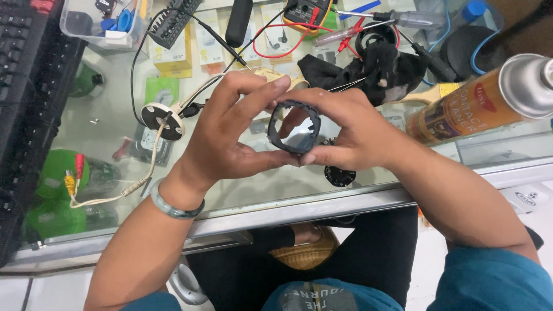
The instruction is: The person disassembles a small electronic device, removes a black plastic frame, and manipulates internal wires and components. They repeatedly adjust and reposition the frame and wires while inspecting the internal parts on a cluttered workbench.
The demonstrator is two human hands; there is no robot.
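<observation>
A black keyboard (23, 86) lies along the left edge of the glass worktop (103, 115). Beside it sits a round white module (163, 120) with a white cable. The left hand (222, 135) rises above the worktop centre, its grip pinching the left side of a black ring-shaped housing (294, 128) between thumb and fingers. The right hand (351, 132) pinches the housing's right side. A small black disc (339, 175) lies on the glass just below the right hand. Behind it sits a black cloth (380, 66). An orange spray can (478, 101) lies at the far right.
</observation>
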